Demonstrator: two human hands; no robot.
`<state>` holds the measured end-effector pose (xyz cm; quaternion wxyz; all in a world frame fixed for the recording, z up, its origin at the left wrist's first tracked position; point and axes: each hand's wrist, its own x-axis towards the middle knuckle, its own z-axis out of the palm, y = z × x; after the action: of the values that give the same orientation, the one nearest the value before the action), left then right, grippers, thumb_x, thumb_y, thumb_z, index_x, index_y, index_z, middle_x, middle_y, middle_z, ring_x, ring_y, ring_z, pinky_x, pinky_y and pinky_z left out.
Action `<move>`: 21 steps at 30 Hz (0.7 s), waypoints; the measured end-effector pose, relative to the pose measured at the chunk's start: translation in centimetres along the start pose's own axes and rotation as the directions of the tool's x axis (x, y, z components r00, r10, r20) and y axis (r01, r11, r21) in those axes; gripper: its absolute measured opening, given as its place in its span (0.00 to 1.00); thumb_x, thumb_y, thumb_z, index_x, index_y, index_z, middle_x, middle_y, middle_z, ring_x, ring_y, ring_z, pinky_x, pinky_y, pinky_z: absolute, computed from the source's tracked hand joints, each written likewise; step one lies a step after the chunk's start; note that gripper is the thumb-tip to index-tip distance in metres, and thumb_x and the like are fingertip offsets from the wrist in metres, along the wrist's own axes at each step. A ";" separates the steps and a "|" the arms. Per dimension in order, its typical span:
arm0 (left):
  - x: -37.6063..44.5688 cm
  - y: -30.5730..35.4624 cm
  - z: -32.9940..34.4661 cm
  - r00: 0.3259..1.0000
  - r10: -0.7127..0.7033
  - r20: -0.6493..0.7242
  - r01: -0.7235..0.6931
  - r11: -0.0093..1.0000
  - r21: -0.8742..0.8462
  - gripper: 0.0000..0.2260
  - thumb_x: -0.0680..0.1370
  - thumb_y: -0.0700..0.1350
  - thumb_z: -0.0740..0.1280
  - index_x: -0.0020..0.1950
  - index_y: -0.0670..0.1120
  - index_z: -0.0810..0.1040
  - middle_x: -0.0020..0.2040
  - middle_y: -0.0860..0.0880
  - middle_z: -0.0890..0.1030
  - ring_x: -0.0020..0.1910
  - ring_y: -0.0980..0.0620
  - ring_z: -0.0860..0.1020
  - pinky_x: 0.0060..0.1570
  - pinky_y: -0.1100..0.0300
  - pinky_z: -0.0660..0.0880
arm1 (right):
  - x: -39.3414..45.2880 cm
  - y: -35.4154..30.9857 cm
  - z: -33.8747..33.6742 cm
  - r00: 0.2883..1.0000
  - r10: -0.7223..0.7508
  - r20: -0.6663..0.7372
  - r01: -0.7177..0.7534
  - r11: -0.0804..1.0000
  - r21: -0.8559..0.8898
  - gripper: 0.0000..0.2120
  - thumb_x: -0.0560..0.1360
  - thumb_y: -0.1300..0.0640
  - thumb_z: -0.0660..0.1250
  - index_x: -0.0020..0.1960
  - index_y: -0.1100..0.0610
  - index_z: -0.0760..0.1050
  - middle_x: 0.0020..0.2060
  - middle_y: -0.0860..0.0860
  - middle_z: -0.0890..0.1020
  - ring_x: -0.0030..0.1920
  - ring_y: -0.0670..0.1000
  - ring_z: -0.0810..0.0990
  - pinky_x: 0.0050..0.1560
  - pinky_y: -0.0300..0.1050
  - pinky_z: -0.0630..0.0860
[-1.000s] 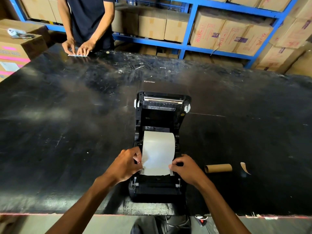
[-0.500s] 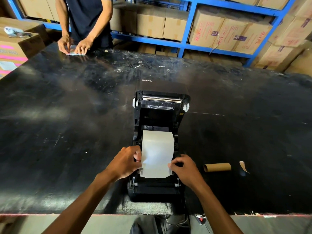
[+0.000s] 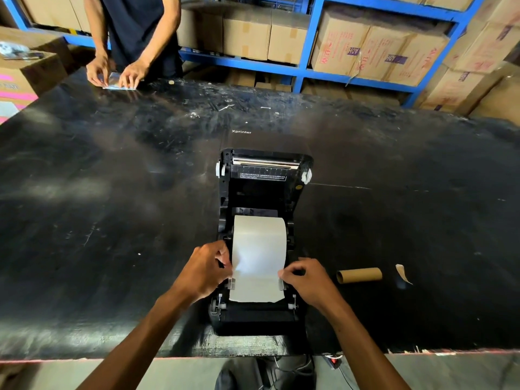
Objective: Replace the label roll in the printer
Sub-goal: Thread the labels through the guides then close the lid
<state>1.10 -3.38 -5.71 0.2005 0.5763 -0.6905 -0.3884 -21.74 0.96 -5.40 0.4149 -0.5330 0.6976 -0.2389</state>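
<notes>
A black label printer (image 3: 261, 319) stands near the table's front edge with its lid (image 3: 264, 170) swung open and back. A white label roll (image 3: 259, 237) sits in its bay, and its loose strip runs toward me over the front guides. My left hand (image 3: 205, 271) pinches the strip's left edge. My right hand (image 3: 306, 280) pinches the right edge. The strip's free end, with one cut corner, lies flat just past my fingers.
An empty brown cardboard core (image 3: 359, 275) lies on the black table (image 3: 112, 206) right of the printer, with a torn paper scrap (image 3: 403, 272) beyond it. Another person (image 3: 135, 32) handles a small packet at the far left. Blue shelves with cartons (image 3: 365, 52) stand behind.
The paper strip has been drawn a little farther toward me over the printer's front. Both hands stay on its edges. The far person's hands shifted slightly.
</notes>
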 end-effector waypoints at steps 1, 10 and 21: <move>0.0 0.0 -0.1 1.000 0.004 0.011 -0.004 1.000 0.011 0.09 0.70 0.37 0.73 0.36 0.48 0.75 0.39 0.53 0.81 0.38 0.55 0.80 0.38 0.61 0.75 | 0.0 0.0 0.0 1.000 -0.012 -0.017 0.012 0.999 0.031 0.08 0.73 0.53 0.70 0.36 0.52 0.83 0.38 0.42 0.83 0.45 0.40 0.78 0.56 0.49 0.72; 0.1 0.4 -0.4 0.998 -0.057 0.029 0.057 0.998 -0.026 0.09 0.70 0.36 0.73 0.37 0.46 0.75 0.41 0.49 0.83 0.39 0.50 0.82 0.39 0.54 0.81 | -0.2 -0.1 0.0 0.999 0.032 -0.027 -0.031 0.999 0.045 0.06 0.72 0.52 0.72 0.39 0.53 0.84 0.39 0.43 0.84 0.46 0.44 0.81 0.59 0.54 0.75; -0.3 0.2 -0.1 0.999 -0.040 -0.009 0.039 0.998 -0.041 0.09 0.70 0.38 0.72 0.36 0.48 0.75 0.40 0.51 0.82 0.39 0.54 0.80 0.38 0.58 0.78 | -1.5 0.7 0.5 0.970 -0.084 -0.227 0.072 0.996 -0.060 0.05 0.69 0.52 0.73 0.38 0.51 0.80 0.57 0.49 0.78 0.65 0.50 0.70 0.66 0.55 0.66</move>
<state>1.15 -3.15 -5.44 0.2080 0.5877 -0.6699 -0.4034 -21.59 2.61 -5.75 0.3080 -0.5394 0.7251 -0.2972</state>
